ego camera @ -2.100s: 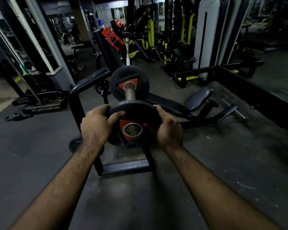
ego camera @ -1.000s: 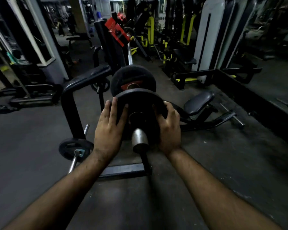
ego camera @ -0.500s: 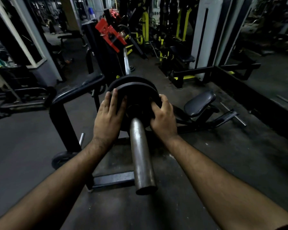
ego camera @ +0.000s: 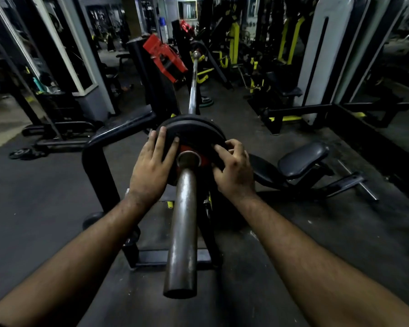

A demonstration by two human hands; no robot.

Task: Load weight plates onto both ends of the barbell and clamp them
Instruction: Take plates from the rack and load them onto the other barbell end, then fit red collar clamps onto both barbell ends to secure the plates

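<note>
The steel barbell sleeve (ego camera: 183,230) runs from near me away toward the rack, and its thin bar (ego camera: 193,86) continues beyond. A black weight plate (ego camera: 194,133) with a red centre sits far up the sleeve, pressed against a second black plate just behind it. My left hand (ego camera: 151,171) lies flat on the plate's left face, fingers spread. My right hand (ego camera: 234,171) rests on its right side with the fingers curled against the face. No clamp is in sight.
A black stand (ego camera: 99,161) holds the bar on the left. A padded bench (ego camera: 302,159) lies low to the right. A small plate (ego camera: 24,153) lies on the floor at far left. Red and yellow gym machines (ego camera: 163,57) crowd the background.
The plate went from held in front of the sleeve's end to slid all the way along it against the inner plate. My hands followed it and now rest on its face.
</note>
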